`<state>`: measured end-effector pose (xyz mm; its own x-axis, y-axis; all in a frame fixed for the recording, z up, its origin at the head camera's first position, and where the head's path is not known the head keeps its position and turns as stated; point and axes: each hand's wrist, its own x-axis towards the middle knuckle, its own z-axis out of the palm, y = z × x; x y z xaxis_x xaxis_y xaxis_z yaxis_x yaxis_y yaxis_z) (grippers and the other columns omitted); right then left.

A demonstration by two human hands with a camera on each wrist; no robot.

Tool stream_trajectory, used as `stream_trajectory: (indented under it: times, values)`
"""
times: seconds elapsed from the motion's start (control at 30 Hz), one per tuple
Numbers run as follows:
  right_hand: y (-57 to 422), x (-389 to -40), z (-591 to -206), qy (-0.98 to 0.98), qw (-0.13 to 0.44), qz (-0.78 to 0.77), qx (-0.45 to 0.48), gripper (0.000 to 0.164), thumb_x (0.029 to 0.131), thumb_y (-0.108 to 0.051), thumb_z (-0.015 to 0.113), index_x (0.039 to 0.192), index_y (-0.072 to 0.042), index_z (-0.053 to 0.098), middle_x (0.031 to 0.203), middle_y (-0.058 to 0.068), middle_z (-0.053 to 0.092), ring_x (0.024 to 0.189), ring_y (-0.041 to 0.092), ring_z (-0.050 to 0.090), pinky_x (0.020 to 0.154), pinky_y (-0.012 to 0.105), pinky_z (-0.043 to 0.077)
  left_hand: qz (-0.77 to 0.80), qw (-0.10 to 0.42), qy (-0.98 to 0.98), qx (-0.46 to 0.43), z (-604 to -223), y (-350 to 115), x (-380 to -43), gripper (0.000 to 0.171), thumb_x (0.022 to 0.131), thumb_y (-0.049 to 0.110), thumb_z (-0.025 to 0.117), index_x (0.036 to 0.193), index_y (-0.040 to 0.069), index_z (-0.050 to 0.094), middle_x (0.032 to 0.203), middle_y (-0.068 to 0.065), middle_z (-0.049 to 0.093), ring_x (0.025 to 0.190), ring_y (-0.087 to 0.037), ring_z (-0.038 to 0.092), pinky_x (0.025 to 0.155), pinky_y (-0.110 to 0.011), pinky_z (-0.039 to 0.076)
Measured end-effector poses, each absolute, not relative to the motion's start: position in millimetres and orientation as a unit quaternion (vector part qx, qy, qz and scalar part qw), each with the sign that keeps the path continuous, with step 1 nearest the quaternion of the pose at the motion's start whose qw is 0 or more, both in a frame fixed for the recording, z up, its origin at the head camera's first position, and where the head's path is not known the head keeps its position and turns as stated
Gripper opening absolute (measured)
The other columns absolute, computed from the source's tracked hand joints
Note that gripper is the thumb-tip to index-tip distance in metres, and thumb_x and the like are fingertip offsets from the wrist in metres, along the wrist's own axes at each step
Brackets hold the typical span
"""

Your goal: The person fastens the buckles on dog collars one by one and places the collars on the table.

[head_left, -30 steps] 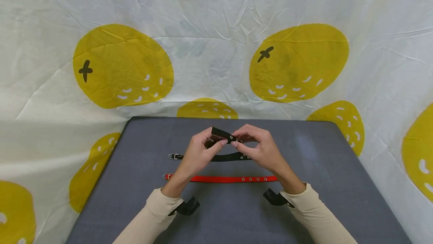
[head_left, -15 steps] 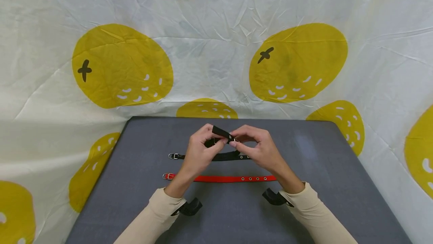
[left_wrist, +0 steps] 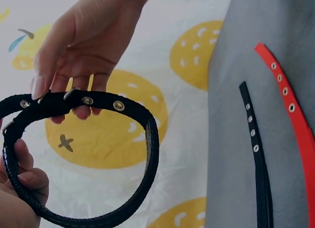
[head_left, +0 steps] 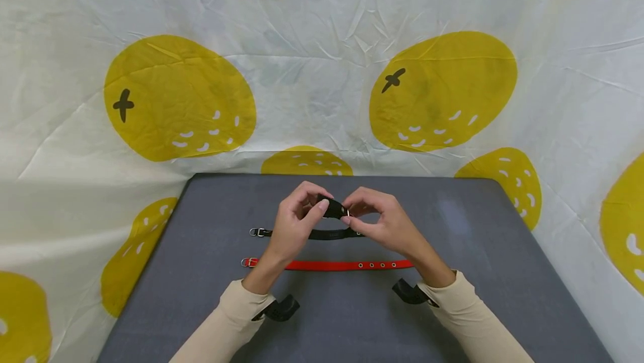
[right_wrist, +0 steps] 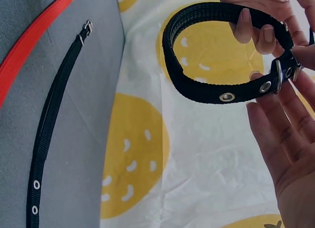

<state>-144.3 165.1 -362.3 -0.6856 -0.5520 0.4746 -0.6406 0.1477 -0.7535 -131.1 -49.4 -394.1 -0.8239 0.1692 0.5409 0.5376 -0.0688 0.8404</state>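
Above the table, both hands hold a black collar point(head_left: 333, 208) bent into a closed loop. My left hand point(head_left: 296, 220) grips the strap, its thumb lying over the end section near the buckle. Opposite it, my right hand point(head_left: 386, 218) pinches the collar beside the metal buckle point(left_wrist: 72, 93), thumb on one face and fingers behind. Metal-rimmed holes point(left_wrist: 118, 105) line the strap next to the buckle, and the strap's end overlaps the loop there. Below the hands, a second black collar point(head_left: 327, 234) lies stretched out, partly hidden by the right hand.
A red collar point(head_left: 322, 265) lies flat nearer the body, buckle to the left, crossed by the left wrist in view. The grey table point(head_left: 347, 324) backs onto a white cloth point(head_left: 312, 94) printed with yellow fruit. Black wrist cameras point(head_left: 283, 308) sit at both cuffs.
The collar's loose end, which stuck up past the left fingers, now lies under the left thumb. The left hand has shifted slightly left; the right hand has barely moved.
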Motion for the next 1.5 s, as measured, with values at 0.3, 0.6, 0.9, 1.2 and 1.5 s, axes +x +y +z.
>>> stream_trajectory:
  times: [0.3,0.6,0.9,1.2,1.5]
  values:
    - [166,-144,-363,-0.754,0.057,0.515,0.404,0.024,0.087,0.006,0.075,0.108,-0.003,0.072,0.102,0.006,0.070,0.089,0.019,0.070,0.080,0.035,0.060,-0.679,0.118,-0.682,-0.247,-398,-51,-133,0.006,0.098,0.007,0.066,0.103,0.008,0.067,0.102,-0.007,0.060,0.085,-0.022,0.060,0.072,-0.028,0.052]
    - [166,-144,-362,-0.746,0.071,0.511,0.421,0.025,0.085,0.008,0.076,0.108,-0.002,0.073,0.100,0.008,0.070,0.088,0.016,0.068,0.078,0.034,0.060,-0.664,0.100,-0.695,-0.256,-399,-50,-133,0.009,0.095,0.005,0.071,0.101,0.011,0.070,0.104,-0.006,0.061,0.086,-0.023,0.059,0.071,-0.026,0.050]
    - [170,-148,-360,-0.743,0.112,0.498,0.433,0.027,0.081,0.013,0.077,0.104,0.000,0.074,0.096,0.009,0.071,0.084,0.013,0.067,0.077,0.028,0.059,-0.631,0.043,-0.739,-0.233,-399,-52,-131,0.036,0.092,0.013,0.077,0.124,0.017,0.062,0.110,-0.007,0.061,0.090,-0.025,0.055,0.076,-0.027,0.047]
    - [171,-148,-357,-0.742,0.122,0.503,0.425,0.027,0.081,0.014,0.077,0.105,0.002,0.073,0.099,0.011,0.072,0.089,0.018,0.070,0.082,0.032,0.060,-0.636,0.043,-0.743,-0.202,-403,-51,-131,0.018,0.092,0.018,0.077,0.107,0.012,0.070,0.098,-0.004,0.070,0.083,-0.020,0.066,0.075,-0.026,0.055]
    - [173,-163,-376,-0.723,0.150,0.489,0.465,0.044,0.081,0.015,0.076,0.122,-0.001,0.072,0.112,0.008,0.069,0.099,0.018,0.065,0.076,0.022,0.052,-0.651,0.070,-0.730,-0.198,-403,-47,-130,0.022,0.094,0.019,0.076,0.114,0.015,0.071,0.106,-0.002,0.072,0.093,-0.019,0.067,0.082,-0.027,0.057]
